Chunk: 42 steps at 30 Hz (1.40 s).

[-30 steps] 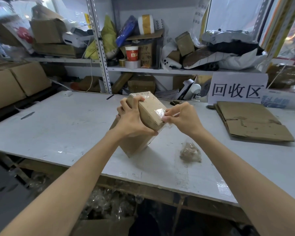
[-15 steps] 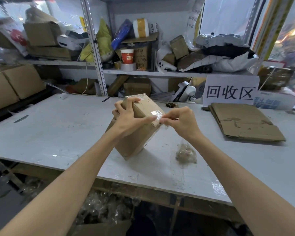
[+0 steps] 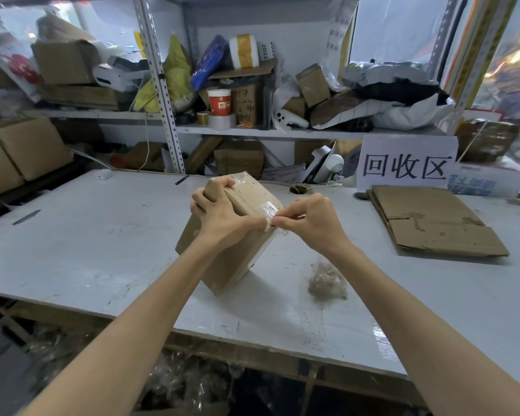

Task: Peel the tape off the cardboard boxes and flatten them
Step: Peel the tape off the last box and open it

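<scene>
**Head view: one taped box in hand, tape pinched at its corner**

Item in work: 1 cardboard box (image 3: 234, 265), closed, tilted up on its lower edge on the white table (image 3: 102, 250) beneath it. Clear tape (image 3: 267, 207) lies wrinkled across the right end of its top face.

Hands: 2.
- Left hand (image 3: 219, 217) grips the box from above, fingers curled over the box's far top edge and thumb stretched along the near edge toward the right corner.
- Right hand (image 3: 312, 220) is at the box's near right corner, thumb and forefinger pinching the tape there, the other fingers curled in.

Change over the last second: slight. The box has kept its tilt and its place. The left hand has kept its grip, with the thumb now reaching further along to the corner. The right hand's pinch has gone from the top face down to the corner edge.

Other stock, placed from the box:
- 1 wad of peeled tape (image 3: 326, 280), near, to the right and closer to the wearer.
- 1 stack of flattened cardboard (image 3: 433, 223), well to the right; at least two sheets show.
- 1 white sign (image 3: 406, 163) with three large characters, behind and to the right, upright just behind that stack.
- 1 red paper cup (image 3: 219, 102), behind and above, on a cluttered shelf (image 3: 252, 132).
</scene>
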Tool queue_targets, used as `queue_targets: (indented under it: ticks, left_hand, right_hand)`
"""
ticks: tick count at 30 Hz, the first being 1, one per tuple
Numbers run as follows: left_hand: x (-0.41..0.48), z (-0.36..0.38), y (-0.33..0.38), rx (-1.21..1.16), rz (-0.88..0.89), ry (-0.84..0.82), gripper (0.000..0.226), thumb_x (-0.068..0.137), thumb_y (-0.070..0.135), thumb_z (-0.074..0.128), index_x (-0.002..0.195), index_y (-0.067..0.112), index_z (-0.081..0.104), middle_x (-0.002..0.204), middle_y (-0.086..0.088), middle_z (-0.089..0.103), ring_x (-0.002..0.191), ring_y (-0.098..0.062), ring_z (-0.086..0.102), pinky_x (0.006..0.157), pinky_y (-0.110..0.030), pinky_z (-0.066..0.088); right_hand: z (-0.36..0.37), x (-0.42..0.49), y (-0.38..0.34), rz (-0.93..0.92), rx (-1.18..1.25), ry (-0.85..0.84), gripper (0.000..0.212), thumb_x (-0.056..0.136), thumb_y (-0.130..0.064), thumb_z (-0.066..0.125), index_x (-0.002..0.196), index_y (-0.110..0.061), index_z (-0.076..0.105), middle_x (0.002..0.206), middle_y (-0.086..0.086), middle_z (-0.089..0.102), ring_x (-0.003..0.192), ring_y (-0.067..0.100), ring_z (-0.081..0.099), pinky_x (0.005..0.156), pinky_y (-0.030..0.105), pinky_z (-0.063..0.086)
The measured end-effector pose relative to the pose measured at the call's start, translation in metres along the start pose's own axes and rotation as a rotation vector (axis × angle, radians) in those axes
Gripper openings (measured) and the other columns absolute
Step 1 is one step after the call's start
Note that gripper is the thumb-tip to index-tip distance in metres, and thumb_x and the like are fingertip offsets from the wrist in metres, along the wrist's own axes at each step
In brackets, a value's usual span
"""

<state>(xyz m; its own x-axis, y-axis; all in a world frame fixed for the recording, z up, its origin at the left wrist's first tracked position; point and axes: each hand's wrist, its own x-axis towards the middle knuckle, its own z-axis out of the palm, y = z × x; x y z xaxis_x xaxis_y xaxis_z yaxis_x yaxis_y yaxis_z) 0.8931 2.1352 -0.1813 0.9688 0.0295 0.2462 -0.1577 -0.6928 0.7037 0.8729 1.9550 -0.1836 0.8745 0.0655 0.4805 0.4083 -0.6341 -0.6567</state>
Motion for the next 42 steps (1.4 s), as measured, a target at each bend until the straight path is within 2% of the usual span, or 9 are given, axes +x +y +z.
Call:
queue_targets:
  ticks: [6,14,19,22,26,28,30,34,42]
  left_hand:
    - [0.001,0.009,0.015,0.038,0.004,-0.042,0.089,0.055,0.050,0.084,0.114,0.038,0.018,0.121,-0.001,0.013,0.128,-0.029,0.016,0.108,-0.056,0.032]
    - [-0.003,0.009,0.020,0.100,0.035,-0.082,0.093,0.058,0.056,0.082,0.120,0.040,0.014,0.113,0.003,0.007,0.126,-0.032,0.013,0.109,-0.061,0.029]
    - [-0.005,-0.001,0.013,0.194,0.119,-0.172,0.138,0.032,0.080,0.076,0.136,0.058,-0.010,0.133,0.005,0.005,0.132,-0.036,0.010,0.109,-0.066,0.022]
    - [-0.014,0.003,0.006,0.324,0.251,-0.045,0.153,0.035,0.068,0.086,0.145,0.044,-0.017,0.142,-0.007,0.009,0.131,-0.037,0.018,0.108,-0.063,0.024]
    - [-0.024,0.008,0.001,0.341,0.410,0.123,0.145,0.037,0.062,0.084,0.148,0.027,-0.003,0.142,-0.011,0.020,0.128,-0.032,0.027,0.104,-0.056,0.030]
    - [-0.029,0.006,0.003,0.377,0.466,0.160,0.143,0.036,0.062,0.080,0.148,0.024,0.002,0.143,-0.012,0.022,0.127,-0.033,0.029,0.103,-0.056,0.030]
    - [-0.033,0.004,0.007,0.407,0.491,0.201,0.142,0.035,0.062,0.080,0.149,0.022,0.006,0.144,-0.013,0.025,0.126,-0.034,0.031,0.102,-0.056,0.029]
    - [-0.037,0.001,0.016,0.367,0.498,0.260,0.136,0.038,0.060,0.081,0.147,0.028,0.007,0.146,-0.017,0.025,0.130,-0.036,0.030,0.104,-0.057,0.028]
    - [-0.032,-0.015,0.028,0.225,0.442,0.358,0.119,0.037,0.065,0.074,0.140,0.032,0.023,0.139,-0.015,0.024,0.124,-0.035,0.030,0.100,-0.057,0.036]
  right_hand:
    - [-0.014,0.007,-0.006,-0.048,-0.211,-0.121,0.013,0.077,-0.023,0.079,0.084,-0.013,0.079,0.068,0.000,0.072,0.059,0.009,0.063,0.058,0.020,0.051]
    - [-0.011,-0.005,-0.004,-0.110,-0.237,-0.067,0.010,0.080,-0.005,0.069,0.074,0.000,0.076,0.064,0.013,0.069,0.058,0.023,0.064,0.062,0.040,0.056]
    - [0.002,-0.020,0.010,0.008,-0.085,0.153,0.005,0.079,-0.004,0.070,0.075,-0.001,0.071,0.072,0.011,0.070,0.066,0.022,0.065,0.065,0.042,0.056]
    - [0.007,-0.023,0.019,0.129,0.032,0.217,0.006,0.081,-0.008,0.070,0.077,-0.004,0.068,0.081,0.009,0.072,0.071,0.019,0.069,0.067,0.039,0.059]
    - [0.005,-0.030,0.023,0.168,0.164,0.197,0.021,0.076,-0.022,0.079,0.088,-0.010,0.066,0.085,0.000,0.071,0.073,0.013,0.070,0.063,0.024,0.059]
    - [0.001,-0.033,0.022,0.163,0.194,0.201,0.026,0.076,-0.029,0.080,0.094,-0.014,0.069,0.087,-0.002,0.073,0.075,0.010,0.070,0.067,0.027,0.058]
    - [-0.001,-0.034,0.019,0.130,0.153,0.239,0.014,0.080,-0.024,0.076,0.088,-0.014,0.073,0.085,-0.003,0.073,0.078,0.011,0.070,0.069,0.030,0.058]
    - [-0.003,-0.031,0.007,0.081,0.040,0.324,0.010,0.088,-0.018,0.066,0.082,-0.010,0.065,0.083,0.000,0.069,0.073,0.011,0.065,0.060,0.016,0.052]
    - [-0.016,-0.026,-0.011,0.183,0.333,0.434,0.019,0.089,-0.011,0.057,0.074,-0.018,0.046,0.087,0.000,0.062,0.081,0.011,0.060,0.061,0.012,0.043]
